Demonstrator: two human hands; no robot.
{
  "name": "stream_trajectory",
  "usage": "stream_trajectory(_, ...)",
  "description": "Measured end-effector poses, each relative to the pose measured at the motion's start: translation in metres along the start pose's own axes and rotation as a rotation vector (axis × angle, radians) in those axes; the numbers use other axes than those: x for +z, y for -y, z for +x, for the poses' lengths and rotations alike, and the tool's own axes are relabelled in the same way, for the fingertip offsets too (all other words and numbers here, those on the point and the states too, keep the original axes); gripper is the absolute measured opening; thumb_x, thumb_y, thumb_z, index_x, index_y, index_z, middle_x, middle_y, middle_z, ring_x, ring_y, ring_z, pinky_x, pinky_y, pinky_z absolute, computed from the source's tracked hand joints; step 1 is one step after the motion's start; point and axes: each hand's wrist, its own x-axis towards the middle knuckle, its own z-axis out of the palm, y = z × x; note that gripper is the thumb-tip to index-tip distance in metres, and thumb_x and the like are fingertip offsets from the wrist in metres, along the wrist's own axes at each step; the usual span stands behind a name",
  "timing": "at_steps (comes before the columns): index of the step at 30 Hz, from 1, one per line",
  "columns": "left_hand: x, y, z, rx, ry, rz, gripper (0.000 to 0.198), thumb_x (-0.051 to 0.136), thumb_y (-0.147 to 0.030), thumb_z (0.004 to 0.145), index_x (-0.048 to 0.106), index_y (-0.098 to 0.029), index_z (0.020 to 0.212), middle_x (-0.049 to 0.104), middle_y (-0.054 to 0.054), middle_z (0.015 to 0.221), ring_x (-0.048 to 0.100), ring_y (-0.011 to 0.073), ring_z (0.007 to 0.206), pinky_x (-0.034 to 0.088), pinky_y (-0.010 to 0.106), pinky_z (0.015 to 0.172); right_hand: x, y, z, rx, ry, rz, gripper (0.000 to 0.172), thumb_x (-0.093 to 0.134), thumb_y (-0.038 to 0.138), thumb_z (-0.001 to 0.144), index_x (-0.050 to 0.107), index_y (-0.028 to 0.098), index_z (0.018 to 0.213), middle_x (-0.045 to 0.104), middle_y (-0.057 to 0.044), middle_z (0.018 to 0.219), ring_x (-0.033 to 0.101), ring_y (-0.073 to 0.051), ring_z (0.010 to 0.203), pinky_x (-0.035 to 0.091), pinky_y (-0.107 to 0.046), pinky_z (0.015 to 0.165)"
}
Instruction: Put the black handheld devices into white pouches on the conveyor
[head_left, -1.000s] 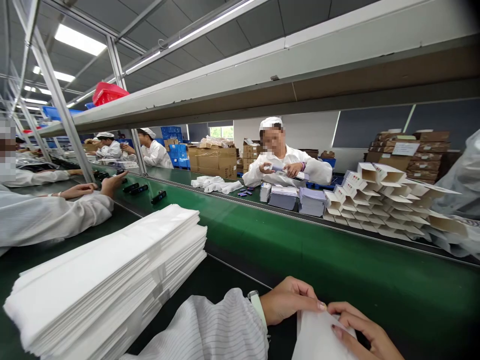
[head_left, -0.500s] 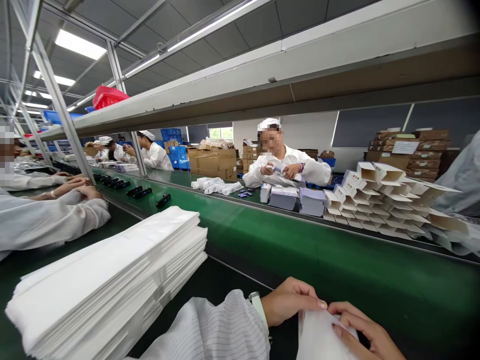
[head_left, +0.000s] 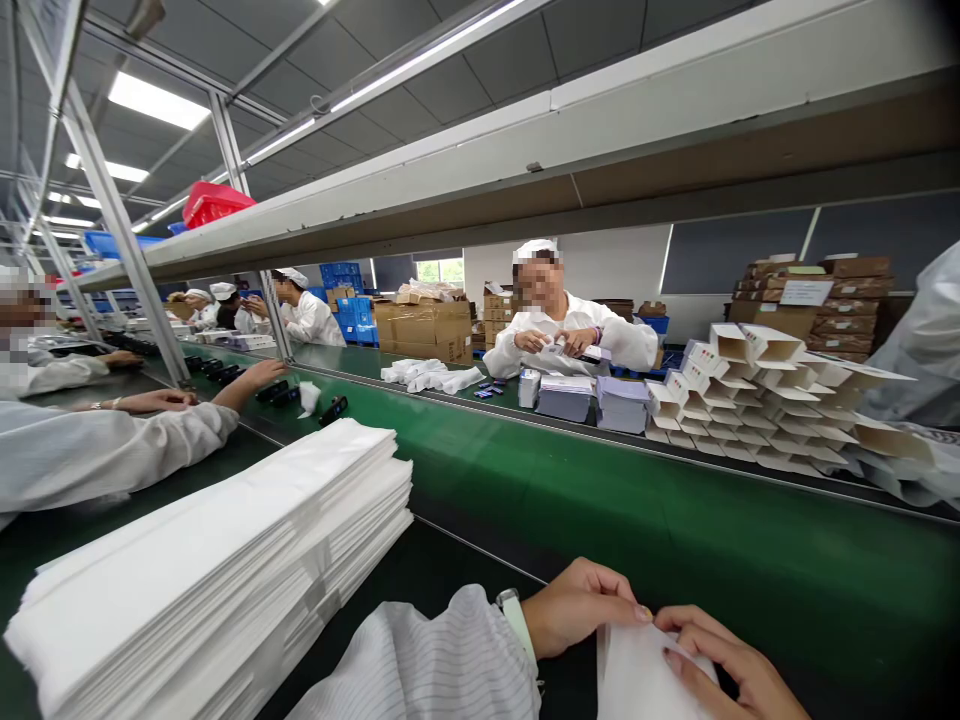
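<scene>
At the bottom edge my left hand (head_left: pixel 581 608) and my right hand (head_left: pixel 731 665) both pinch the top of a thin white bag (head_left: pixel 637 675). The left thumb and fingers press its upper edge; the right fingers lie curled on its right side. The bag's lower part runs out of view. A tall stack of the same flat white bags (head_left: pixel 217 560) lies to the left of my left sleeve. Beyond my hands runs the green conveyor belt (head_left: pixel 675 520).
A co-worker's arm (head_left: pixel 112 445) reaches from the left toward small black devices (head_left: pixel 334 408) on the belt. Across it a person in white handles a small item beside stacked booklets (head_left: pixel 592 398) and open white cartons (head_left: pixel 757 400). A shelf (head_left: pixel 525 150) hangs overhead.
My hands keep the same pinch on the bag. The co-worker on the left has stretched an arm out to the black devices on the belt, which have drifted right.
</scene>
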Motion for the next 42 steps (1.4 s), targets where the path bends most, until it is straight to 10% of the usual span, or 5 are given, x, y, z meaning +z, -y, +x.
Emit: stream_trajectory(42, 0.0001, 0.0018, 0.0007, 0.077, 0.040, 0.101, 0.019, 0.063, -0.028, 0.056, 0.056, -0.011, 0.053, 0.048, -0.002, 0.055, 0.042, 0.0093, 0.059, 0.029, 0.022, 0.057, 0.0024, 0.0044, -0.0016, 0.025, -0.083, 0.009, 0.029, 0.044, 0.042, 0.074, 0.053, 0.018, 0.060, 0.056, -0.006, 0.088, 0.054, -0.017, 0.082, 0.042, -0.019, 0.071)
